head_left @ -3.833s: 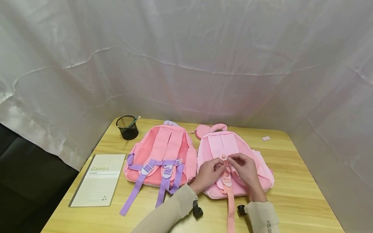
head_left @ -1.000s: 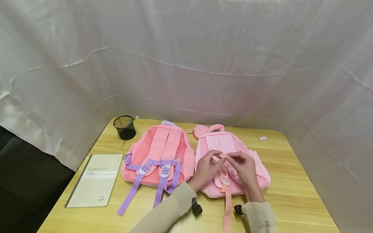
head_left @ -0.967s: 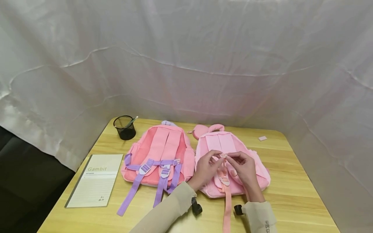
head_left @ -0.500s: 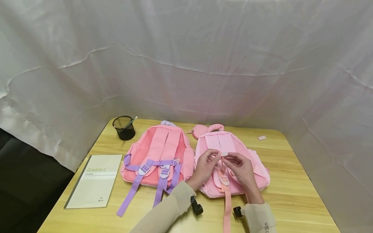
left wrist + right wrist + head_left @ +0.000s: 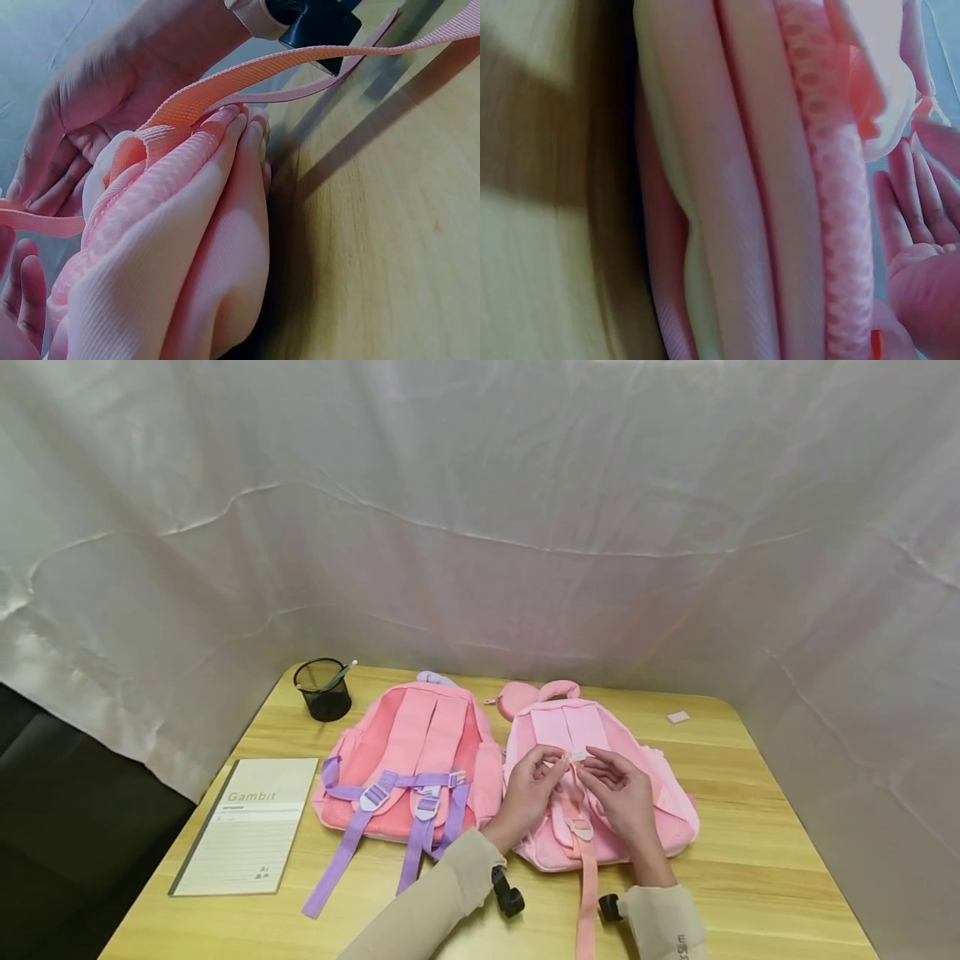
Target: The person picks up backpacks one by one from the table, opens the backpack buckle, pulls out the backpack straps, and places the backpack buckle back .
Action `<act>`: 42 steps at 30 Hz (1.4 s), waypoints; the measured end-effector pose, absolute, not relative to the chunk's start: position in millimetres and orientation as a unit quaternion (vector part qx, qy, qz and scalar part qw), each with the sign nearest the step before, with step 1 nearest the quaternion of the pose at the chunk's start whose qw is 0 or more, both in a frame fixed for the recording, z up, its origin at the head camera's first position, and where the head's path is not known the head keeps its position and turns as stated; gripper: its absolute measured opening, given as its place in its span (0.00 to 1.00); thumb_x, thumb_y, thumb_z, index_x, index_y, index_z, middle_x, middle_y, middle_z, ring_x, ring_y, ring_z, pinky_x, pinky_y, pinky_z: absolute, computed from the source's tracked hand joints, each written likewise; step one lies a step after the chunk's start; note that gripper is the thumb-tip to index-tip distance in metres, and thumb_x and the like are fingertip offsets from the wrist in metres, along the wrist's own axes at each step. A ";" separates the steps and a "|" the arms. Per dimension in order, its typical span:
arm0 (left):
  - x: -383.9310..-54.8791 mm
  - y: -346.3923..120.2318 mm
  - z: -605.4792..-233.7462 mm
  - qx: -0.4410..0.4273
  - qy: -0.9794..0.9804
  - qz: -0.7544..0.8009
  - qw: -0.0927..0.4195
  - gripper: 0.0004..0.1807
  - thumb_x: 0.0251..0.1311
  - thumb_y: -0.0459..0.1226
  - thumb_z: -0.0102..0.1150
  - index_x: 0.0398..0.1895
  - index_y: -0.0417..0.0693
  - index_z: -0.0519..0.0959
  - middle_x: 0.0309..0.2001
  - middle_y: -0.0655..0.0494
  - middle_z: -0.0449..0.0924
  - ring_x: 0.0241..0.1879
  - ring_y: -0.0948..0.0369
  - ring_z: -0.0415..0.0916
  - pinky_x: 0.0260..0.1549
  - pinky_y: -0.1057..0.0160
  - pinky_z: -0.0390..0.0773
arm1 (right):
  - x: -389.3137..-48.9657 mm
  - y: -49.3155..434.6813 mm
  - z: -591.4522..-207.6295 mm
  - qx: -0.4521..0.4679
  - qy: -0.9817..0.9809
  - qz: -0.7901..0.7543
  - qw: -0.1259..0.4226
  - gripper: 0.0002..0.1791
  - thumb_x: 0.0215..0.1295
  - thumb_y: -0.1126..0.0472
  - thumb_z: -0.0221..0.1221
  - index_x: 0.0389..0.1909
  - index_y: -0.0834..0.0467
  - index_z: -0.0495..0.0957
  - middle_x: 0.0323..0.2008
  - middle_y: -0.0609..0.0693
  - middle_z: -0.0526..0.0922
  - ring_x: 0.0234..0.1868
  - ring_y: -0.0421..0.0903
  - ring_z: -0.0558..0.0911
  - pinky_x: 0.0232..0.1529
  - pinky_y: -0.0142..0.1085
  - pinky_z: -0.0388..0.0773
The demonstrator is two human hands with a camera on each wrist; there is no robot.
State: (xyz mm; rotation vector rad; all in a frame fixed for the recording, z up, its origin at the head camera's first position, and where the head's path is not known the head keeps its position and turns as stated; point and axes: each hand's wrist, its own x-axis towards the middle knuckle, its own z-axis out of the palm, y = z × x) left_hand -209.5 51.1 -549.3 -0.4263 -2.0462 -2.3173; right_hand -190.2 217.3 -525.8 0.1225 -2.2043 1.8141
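Observation:
A pink backpack point(image 5: 558, 727) lies back side up on the table, its padded shoulder straps facing upward. Over its middle, my left hand point(image 5: 527, 789) pinches a small whitish buckle point(image 5: 577, 757) on a thin peach strap. My right hand point(image 5: 626, 797) holds the buckle's other side between thumb and fingers, with the index finger raised. In the left wrist view the peach strap point(image 5: 52, 224) runs up to the right thumb tip; the buckle is out of that frame. A long peach webbing strap point(image 5: 587, 897) hangs down from a lower slider toward the table's front.
Left of it lies a coral backpack point(image 5: 408, 727) with purple straps point(image 5: 341, 868). A notebook point(image 5: 247, 827) and a black mesh pen cup point(image 5: 326, 700) stand further left. A small pink eraser-like block point(image 5: 678, 717) sits at the back right. Pale curtains point(image 5: 480, 527) surround the wooden table point(image 5: 772, 877).
Both hands stay over the pink backpack at the buckle. The buckle has turned between the fingers, and the right index finger has lifted slightly. The head view shifted a little.

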 end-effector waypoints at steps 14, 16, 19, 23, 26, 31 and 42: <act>-205.2 53.0 -548.6 -0.132 -0.680 -0.721 0.007 0.10 0.71 0.38 0.63 0.52 0.47 0.82 0.32 0.31 0.80 0.31 0.41 0.80 0.24 0.72 0.73 | -191.0 211.3 -522.0 0.023 -0.742 0.651 0.159 0.24 0.60 0.72 0.72 0.57 0.72 0.80 0.36 0.42 0.90 0.38 0.32 0.88 0.44 0.25 0.83; -205.6 52.5 -549.9 -0.137 -0.677 -0.723 0.003 0.10 0.71 0.40 0.63 0.52 0.48 0.82 0.32 0.32 0.80 0.30 0.46 0.80 0.24 0.71 0.75 | -190.8 211.4 -522.8 0.028 -0.742 0.650 0.162 0.23 0.60 0.72 0.71 0.57 0.72 0.81 0.38 0.43 0.90 0.38 0.33 0.87 0.44 0.25 0.83; -206.1 51.9 -551.9 -0.146 -0.677 -0.722 -0.002 0.10 0.71 0.42 0.63 0.51 0.50 0.83 0.34 0.35 0.81 0.29 0.53 0.79 0.26 0.71 0.76 | -190.8 213.6 -523.3 0.036 -0.751 0.641 0.157 0.20 0.62 0.71 0.71 0.54 0.71 0.82 0.40 0.45 0.90 0.38 0.33 0.86 0.43 0.25 0.83; -206.6 51.4 -554.5 -0.160 -0.693 -0.703 -0.005 0.11 0.71 0.44 0.64 0.51 0.53 0.83 0.37 0.44 0.84 0.29 0.63 0.78 0.28 0.71 0.77 | -190.8 216.5 -521.1 0.036 -0.768 0.619 0.157 0.15 0.63 0.65 0.72 0.49 0.67 0.86 0.40 0.46 0.91 0.39 0.33 0.87 0.42 0.25 0.82; -206.0 51.9 -557.0 -0.175 -0.710 -0.682 -0.001 0.11 0.69 0.44 0.66 0.49 0.51 0.83 0.36 0.50 0.85 0.28 0.68 0.78 0.28 0.71 0.78 | -190.9 216.9 -519.6 0.035 -0.771 0.616 0.159 0.14 0.63 0.63 0.72 0.46 0.66 0.87 0.40 0.48 0.91 0.40 0.34 0.87 0.43 0.25 0.82; -205.3 53.9 -560.3 -0.182 -0.739 -0.648 0.038 0.05 0.68 0.41 0.66 0.39 0.50 0.84 0.29 0.55 0.85 0.24 0.71 0.75 0.25 0.72 0.76 | -191.7 216.0 -520.2 0.037 -0.768 0.621 0.152 0.13 0.63 0.65 0.72 0.46 0.67 0.87 0.42 0.55 0.91 0.42 0.34 0.87 0.46 0.24 0.81; -203.3 54.9 -565.9 -0.213 -0.787 -0.567 0.116 0.07 0.65 0.41 0.67 0.28 0.56 0.84 0.19 0.66 0.78 0.20 0.76 0.68 0.24 0.74 0.72 | -189.3 210.0 -520.5 0.050 -0.755 0.625 0.192 0.09 0.61 0.68 0.72 0.42 0.66 0.88 0.41 0.63 0.90 0.44 0.35 0.87 0.49 0.25 0.81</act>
